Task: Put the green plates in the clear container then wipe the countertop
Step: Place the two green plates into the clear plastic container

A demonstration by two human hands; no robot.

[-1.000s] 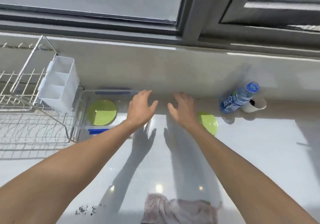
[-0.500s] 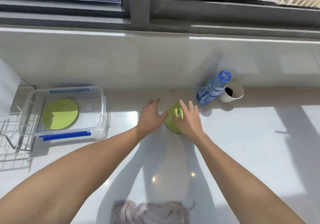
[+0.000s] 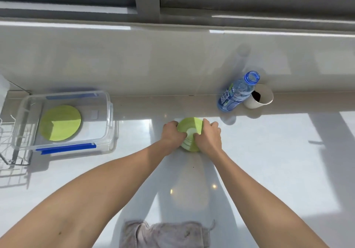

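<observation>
A green plate (image 3: pixel 189 127) lies on the white countertop (image 3: pixel 269 161) near the back. My left hand (image 3: pixel 172 133) grips its left edge and my right hand (image 3: pixel 208 137) grips its right edge, fingers curled over the rim. Part of the plate is hidden under both hands. To the left stands the clear container (image 3: pixel 109 117) with blue clips, and another green plate (image 3: pixel 60 122) lies flat inside it. A grey-pink cloth (image 3: pixel 165 234) lies crumpled at the near edge of the counter.
A blue-labelled water bottle (image 3: pixel 237 93) and a paper cup (image 3: pixel 259 97) stand against the back wall on the right. A white wire dish rack (image 3: pixel 11 147) sits at the far left, beside the container. A window frame runs along the top.
Both hands have come down from above the counter onto the plate and closed on its edges. The view has shifted right, so the container and rack now sit further left.
</observation>
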